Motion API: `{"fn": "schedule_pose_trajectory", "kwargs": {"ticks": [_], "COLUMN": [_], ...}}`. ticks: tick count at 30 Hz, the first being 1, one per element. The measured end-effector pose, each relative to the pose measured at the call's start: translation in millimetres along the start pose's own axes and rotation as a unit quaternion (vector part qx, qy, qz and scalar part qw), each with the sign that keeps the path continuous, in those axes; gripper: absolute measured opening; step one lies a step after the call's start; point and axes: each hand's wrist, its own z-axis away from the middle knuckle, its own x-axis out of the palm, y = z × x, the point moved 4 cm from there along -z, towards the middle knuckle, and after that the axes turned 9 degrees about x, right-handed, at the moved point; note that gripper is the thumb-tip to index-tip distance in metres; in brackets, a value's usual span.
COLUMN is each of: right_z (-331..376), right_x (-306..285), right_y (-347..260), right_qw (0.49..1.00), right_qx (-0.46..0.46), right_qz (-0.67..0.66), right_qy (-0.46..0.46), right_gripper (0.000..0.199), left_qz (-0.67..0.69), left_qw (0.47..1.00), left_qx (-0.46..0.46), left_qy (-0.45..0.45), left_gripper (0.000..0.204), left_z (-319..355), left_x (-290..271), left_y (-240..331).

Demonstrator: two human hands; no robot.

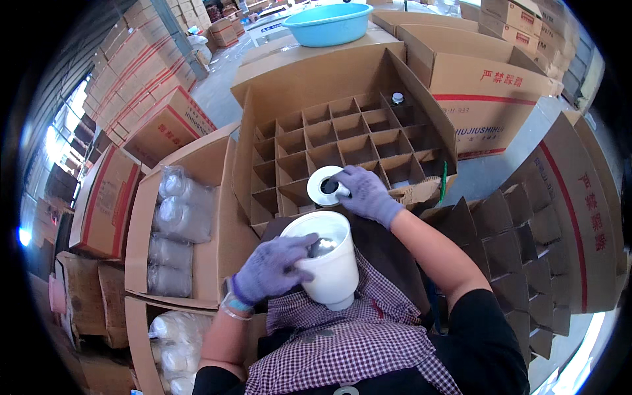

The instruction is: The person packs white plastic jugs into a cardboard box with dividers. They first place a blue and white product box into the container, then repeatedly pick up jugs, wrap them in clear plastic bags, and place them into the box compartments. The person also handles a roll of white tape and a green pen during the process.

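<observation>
In front of my apron stands a white, tapering plastic container (332, 280), its wide mouth upward. My left hand (271, 268), in a grey-purple knit glove, is closed on its near-left side, with fingers over the rim. Something shiny and silvery (322, 247) shows inside the mouth. Just beyond, my gloved right hand (370, 195) pinches a round white piece (316, 185) with a dark centre by its right side. That piece is over the near edge of an open carton (355, 69) fitted with cardboard dividers (316, 135).
A bottle with a pale cap (397, 99) stands in a far-right cell. At left, an open carton (227, 217) holds clear plastic-wrapped goods (184, 210). More divided cardboard (507, 263) lies at right. A blue basin (329, 26) rests beyond; stacked cartons (141, 66) line the left.
</observation>
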Motion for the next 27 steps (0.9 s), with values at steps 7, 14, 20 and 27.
{"fn": "schedule_pose_trajectory", "kwargs": {"ticks": [7,14,20,27], "right_z": [-62,-81,-52,-41], "right_x": [65,-19,-96,-98], "right_y": [40,-7,-86,-99], "right_qw": [0.981,0.879,0.951,0.968], "right_qx": [-0.085,0.065,-0.064,-0.106], "right_qz": [0.097,-0.465,-0.227,-0.182], "right_qy": [-0.143,-0.087,0.201,0.134], "right_gripper": [0.057,0.038,0.047,0.062], "left_qz": [0.130,0.300,0.697,0.504], "left_qw": [0.984,0.830,0.642,0.753], "left_qx": [-0.118,-0.213,-0.091,-0.071], "left_qy": [0.020,0.420,0.306,0.417], "left_gripper": [0.055,0.084,0.055,0.063], "left_z": [-31,-6,-47,-78], "left_x": [22,3,-19,-6], "left_y": [-54,-128,-94,-68]}}
